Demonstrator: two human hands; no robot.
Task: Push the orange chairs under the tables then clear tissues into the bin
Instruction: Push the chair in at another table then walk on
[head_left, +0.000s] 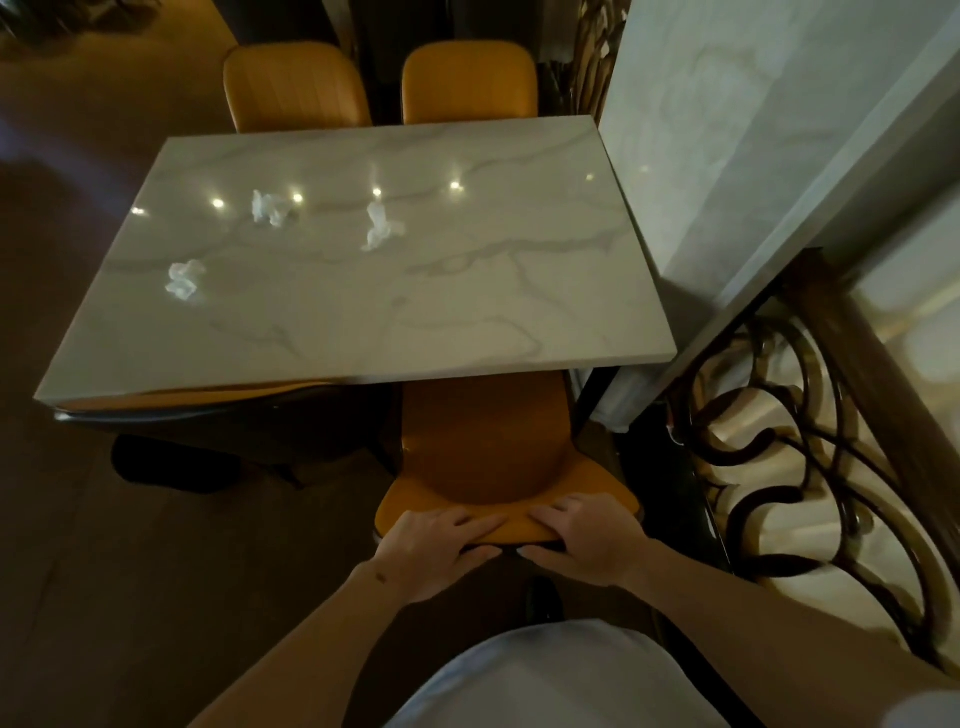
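Gripping the orange chair (483, 457) backrest at 6 o'clock, left hand (431, 545) and right hand (587, 540) both closed on it. Risk: skewed push clips the railing (810, 447) at 3. Tissues (270, 208) untouched on table (467, 322).

Three crumpled tissues are being carried by the marble table (467, 322): near-left tissue (184, 280), far-left tissue (269, 208), centre tissue (381, 226), all well apart.

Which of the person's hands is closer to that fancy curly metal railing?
The right hand. It grips the top edge of the orange chair on the side next to the railing; the left hand grips the same edge farther from it.
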